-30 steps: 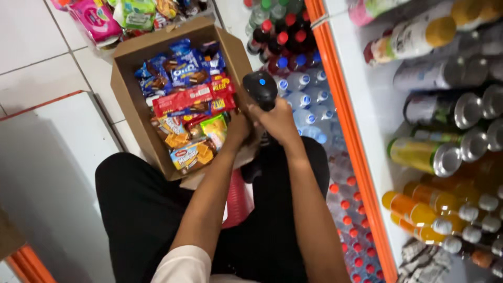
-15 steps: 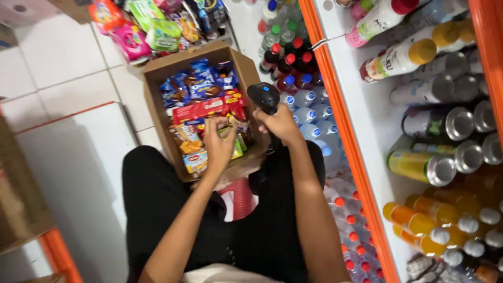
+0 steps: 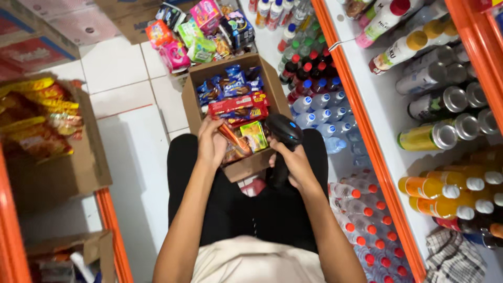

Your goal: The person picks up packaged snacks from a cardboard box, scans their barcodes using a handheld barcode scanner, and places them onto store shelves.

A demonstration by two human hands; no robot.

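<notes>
An open cardboard box (image 3: 194, 98) full of snack packets rests on my knees and the floor ahead. My left hand (image 3: 210, 142) reaches into its near end and is closed on an orange-red snack packet (image 3: 233, 138). My right hand (image 3: 293, 163) grips the handle of a black handheld scanner (image 3: 283, 131), whose head points at the packets near a green packet (image 3: 255, 134). Blue packets (image 3: 226, 85) and red packets (image 3: 234, 105) fill the far part of the box.
Bottled drinks with coloured caps (image 3: 312, 84) stand on the floor beside the box, more run along my right. An orange-framed shelf (image 3: 377, 141) holds cans and bottles. A second box of snacks (image 3: 47, 147) sits at left; loose packets (image 3: 194, 31) lie beyond.
My left hand has moved back to the box's near end and taken hold of an orange-red packet. The scanner has dropped closer to the packets. The camera view has shifted left.
</notes>
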